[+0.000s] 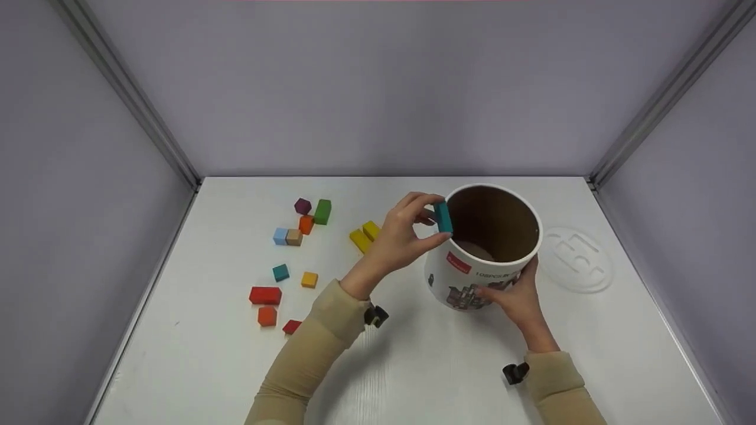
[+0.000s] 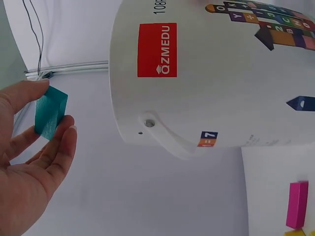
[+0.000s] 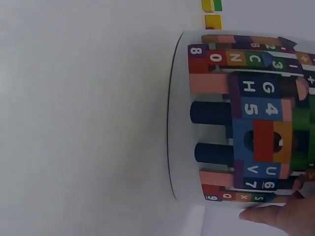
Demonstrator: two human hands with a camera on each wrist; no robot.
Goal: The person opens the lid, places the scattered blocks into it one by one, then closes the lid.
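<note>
My left hand [image 1: 397, 236] pinches a teal block [image 1: 443, 217] between thumb and fingertips, at the left rim of a white bucket [image 1: 438, 273]. In the left wrist view the teal block [image 2: 50, 113] stands clear of the bucket wall [image 2: 211, 88], held by the fingertips of the left hand [image 2: 29, 182]. The right hand [image 1: 521, 300] grips the bucket's lower right side, thumb across the printed front; its far fingers are hidden. Only part of that hand [image 3: 280, 216] shows in the right wrist view, against the printed bucket [image 3: 183, 128]. The bucket tilts slightly, its open top facing up.
Left on the white table lie loose blocks: green [image 1: 322, 212], purple [image 1: 303, 206], light blue [image 1: 280, 236], red [image 1: 265, 295], yellow [image 1: 360, 241] and others. A magenta block [image 2: 297, 205] appears in the left wrist view. A clear lid [image 1: 576, 260] lies right of the bucket.
</note>
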